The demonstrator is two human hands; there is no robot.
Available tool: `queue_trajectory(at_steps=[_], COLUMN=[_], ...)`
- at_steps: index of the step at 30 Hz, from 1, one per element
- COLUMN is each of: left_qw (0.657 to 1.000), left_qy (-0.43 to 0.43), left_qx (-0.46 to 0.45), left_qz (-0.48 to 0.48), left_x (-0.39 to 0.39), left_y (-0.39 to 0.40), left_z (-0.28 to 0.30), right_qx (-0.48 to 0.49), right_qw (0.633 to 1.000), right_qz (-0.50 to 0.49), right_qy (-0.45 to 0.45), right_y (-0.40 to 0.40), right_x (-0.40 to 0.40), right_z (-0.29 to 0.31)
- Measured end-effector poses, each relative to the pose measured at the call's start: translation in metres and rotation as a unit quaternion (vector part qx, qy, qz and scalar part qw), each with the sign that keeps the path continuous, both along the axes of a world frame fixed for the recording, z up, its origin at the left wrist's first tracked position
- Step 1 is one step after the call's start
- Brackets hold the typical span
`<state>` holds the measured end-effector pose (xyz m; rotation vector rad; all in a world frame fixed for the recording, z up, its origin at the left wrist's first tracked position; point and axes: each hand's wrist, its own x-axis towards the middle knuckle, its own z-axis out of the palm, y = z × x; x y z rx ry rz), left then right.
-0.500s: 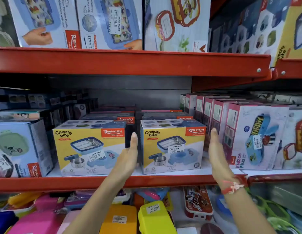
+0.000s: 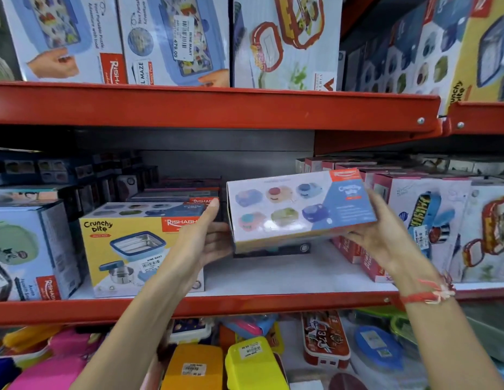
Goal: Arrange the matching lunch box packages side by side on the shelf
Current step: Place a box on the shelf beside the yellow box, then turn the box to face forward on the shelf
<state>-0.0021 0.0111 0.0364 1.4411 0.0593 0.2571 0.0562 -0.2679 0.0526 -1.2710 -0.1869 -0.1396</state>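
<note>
A yellow Crunchy Bite lunch box package [image 2: 124, 249] stands on the middle shelf [image 2: 273, 305], left of centre. A second matching package [image 2: 298, 209] is lifted off the shelf and tipped forward, so its top panel with several small lunch box pictures faces me. My left hand [image 2: 205, 243] grips its left end and my right hand [image 2: 377, 235] grips its right end. Bare white shelf board shows beneath the lifted package.
Kidzee Plus boxes [image 2: 431, 229] stand in a row at the right, a blue-white box [image 2: 22, 251] at the far left. Flat boxes are stacked behind. The red upper shelf [image 2: 217, 108] hangs close overhead. Loose colourful lunch boxes [image 2: 253, 364] fill the shelf below.
Both hands have closed on the right Crunchy Bite package, lifted it off the shelf and tipped its top toward me. The left package has not moved.
</note>
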Motion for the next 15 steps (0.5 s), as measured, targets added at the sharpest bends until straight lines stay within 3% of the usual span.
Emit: queue_trajectory(at_steps=[9, 15], left_qw=[0.995, 0.985], left_qy=[-0.068, -0.11], left_qx=[0.05, 0.135], left_qz=[-0.051, 0.012], left_x=[0.0, 0.02], left_y=[-0.012, -0.005], left_z=[-0.004, -0.033], right_qx=[-0.015, -0.128], right_qw=[0.997, 0.979], right_qz=[0.013, -0.057], right_qy=[-0.08, -0.147], right_y=[0.002, 0.009], right_x=[0.004, 0.016], right_z=[-0.013, -0.047])
